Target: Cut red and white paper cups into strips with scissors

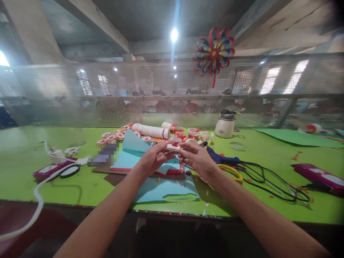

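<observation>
Above the middle of the table, my left hand [156,156] and my right hand [195,159] are closed on a small round white paper piece with red on it [172,147], perhaps a cut cup bottom. Both sets of fingertips pinch its edges. Below and behind the hands lie light blue paper sheets [125,160], with red paper [176,171] under them. Just beyond the hands stand cut red-and-white paper cups [193,133]. A blue glue gun [224,158] lies to the right of my right hand, near a yellow ring [232,174].
On the green table, a stack of paper cups [152,130] lies beside several round cup bottoms [107,137]. A white kettle [225,127] stands at the back. Purple power strips [321,178] and cables flank the work. A paper flower [214,53] hangs before a mesh screen [161,80].
</observation>
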{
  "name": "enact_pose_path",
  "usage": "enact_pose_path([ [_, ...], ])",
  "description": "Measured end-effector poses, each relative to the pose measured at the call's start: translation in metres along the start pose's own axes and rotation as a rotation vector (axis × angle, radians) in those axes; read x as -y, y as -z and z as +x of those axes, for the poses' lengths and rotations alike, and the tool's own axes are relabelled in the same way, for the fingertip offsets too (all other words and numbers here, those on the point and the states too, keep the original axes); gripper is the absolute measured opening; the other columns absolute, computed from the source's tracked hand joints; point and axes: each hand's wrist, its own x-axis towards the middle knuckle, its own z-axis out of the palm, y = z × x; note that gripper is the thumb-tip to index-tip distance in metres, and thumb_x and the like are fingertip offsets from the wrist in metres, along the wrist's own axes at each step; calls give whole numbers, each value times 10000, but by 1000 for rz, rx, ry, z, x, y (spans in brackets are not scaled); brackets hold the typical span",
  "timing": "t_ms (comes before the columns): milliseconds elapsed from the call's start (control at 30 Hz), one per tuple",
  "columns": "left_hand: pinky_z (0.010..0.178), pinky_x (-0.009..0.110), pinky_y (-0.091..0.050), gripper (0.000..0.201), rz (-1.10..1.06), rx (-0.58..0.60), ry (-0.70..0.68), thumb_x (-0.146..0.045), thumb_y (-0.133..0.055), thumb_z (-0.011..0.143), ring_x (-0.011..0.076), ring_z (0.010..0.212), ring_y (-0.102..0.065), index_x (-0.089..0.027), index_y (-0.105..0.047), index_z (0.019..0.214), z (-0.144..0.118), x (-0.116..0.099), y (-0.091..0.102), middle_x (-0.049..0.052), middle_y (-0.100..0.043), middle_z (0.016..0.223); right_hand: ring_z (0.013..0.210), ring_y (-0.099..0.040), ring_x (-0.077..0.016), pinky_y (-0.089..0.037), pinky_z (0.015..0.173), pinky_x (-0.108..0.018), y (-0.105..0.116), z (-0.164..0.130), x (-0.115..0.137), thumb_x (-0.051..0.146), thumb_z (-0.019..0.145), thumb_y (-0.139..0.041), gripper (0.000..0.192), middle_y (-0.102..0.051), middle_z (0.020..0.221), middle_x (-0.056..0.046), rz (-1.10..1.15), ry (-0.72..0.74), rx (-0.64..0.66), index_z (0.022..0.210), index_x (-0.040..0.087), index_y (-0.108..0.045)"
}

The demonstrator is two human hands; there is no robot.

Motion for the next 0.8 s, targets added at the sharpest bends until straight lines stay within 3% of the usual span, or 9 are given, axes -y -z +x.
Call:
enact_pose_path([
  [167, 853, 337, -473, 322, -54, 1, 33, -342, -507, 859, 200, 911, -630, -124, -651, 1049, -1, 1, 0, 131, -674, 1033, 601, -579, -113, -465, 556, -265, -4, -1, 2, 289, 671, -757, 248, -629, 673, 8, -7, -12, -20, 883, 193, -672],
  [467, 973, 414, -420, 343, -94, 36, 58, -357, -495, 858, 245, 1042, -604, -128, -636, 1071, -2, -3, -8, 141, -646, 1124, 562, -568, -115, -449, 518, -254, -2, 1, -4, 360, 694, -727, 336, -614, 616, 25, -109, 26, -103, 972, 196, -636],
  [633, 988, 390, -424, 261, -139, -84, 5, -305, -530, 849, 215, 990, -628, -123, -656, 988, -1, -9, -5, 121, -685, 1022, 546, -514, -126, -419, 514, -271, -4, -5, 10, 372, 789, -609, 236, -577, 621, 29, -351, 108, -126, 965, 216, -634],
  [733, 957, 350, -458, 242, -208, -166, -2, -270, -551, 834, 183, 919, -648, -126, -646, 1004, -2, -16, -2, 93, -696, 953, 589, -523, -159, -410, 556, -303, -1, -15, 32, 340, 779, -626, 173, -588, 631, 3, -594, 123, -35, 877, 210, -684],
  [800, 918, 312, -482, 261, -246, -210, -17, -258, -553, 828, 164, 887, -653, -132, -632, 1043, -4, -22, -1, 78, -695, 931, 687, -542, -198, -417, 668, -354, 12, -26, 47, 301, 749, -667, 122, -624, 711, -29, -761, 134, 32, 829, 223, -716],
])
